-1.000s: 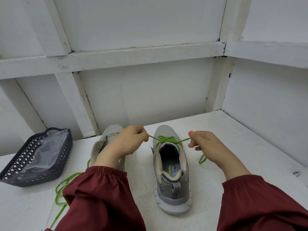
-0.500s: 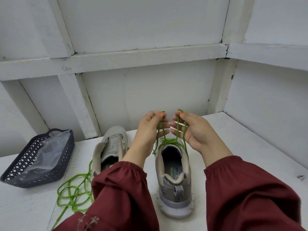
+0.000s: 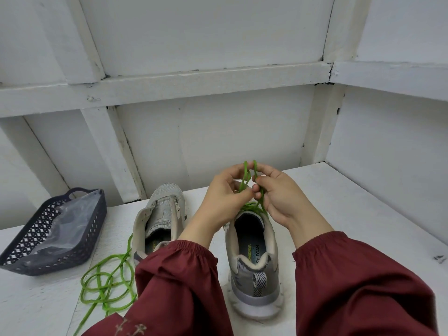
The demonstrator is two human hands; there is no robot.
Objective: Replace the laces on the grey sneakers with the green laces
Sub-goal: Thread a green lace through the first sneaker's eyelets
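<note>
And the hands close in! A second ago they were wide apart, hauling the lace ends out to 9 and 3 o'clock to cinch the first knot. Half a second ago each had lifted a loop. Now the left hand (image 3: 223, 190) and right hand (image 3: 278, 192) meet at 12 o'clock above the laced sneaker (image 3: 254, 275), and the two green loops (image 3: 246, 173) touch and cross between them.

The left thumb and forefinger pinch one loop near its base. The right thumb and first fingers pinch the other, with the remaining fingers curled in beneath. Both loops stand up past the fingertips, and the strands run down to the green crossings at the top of the tongue.

So this is the bow going on, and by the look of it the threading on this shoe is done. What's left is wrapping one loop round the other and drawing it snug. If a pinch slackens, a loop could slip.

Only half the job, though. At 9 o'clock of that shoe stands the second sneaker (image 3: 160, 214), tongue showing and no lace visible across it. The loose green lace (image 3: 106, 284) lies tangled on the white table (image 3: 363, 202) at 7 o'clock of it. Further out at 9 o'clock sits a dark basket (image 3: 80, 248) holding a clear plastic bag (image 3: 65, 226).
</note>
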